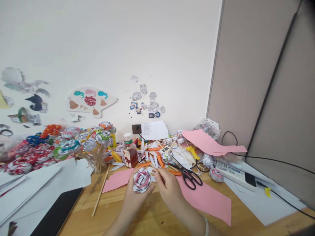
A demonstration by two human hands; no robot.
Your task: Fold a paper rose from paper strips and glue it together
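In the head view, a white and pink paper rose [142, 180] rests in my left hand [130, 193], its face turned toward me and the fingers wrapped behind it. My right hand [169, 187] is beside it, closed on a thin wooden stick [154, 167] that points up and left. Black-handled scissors [189, 177] lie just right of my right hand, partly over pink paper [209, 200]. More pink paper [117, 181] sits under and left of my left hand. Another paper rose [216, 174] lies farther right.
A bottle [130, 154] stands behind my hands, before a heap of paper strips [157, 157]. Left are a bunch of paper flowers on sticks [98, 154], a loose stick [101, 190], white sheets [31, 183] and a black flat object [59, 213]. Right, a power strip [236, 175] trails cables.
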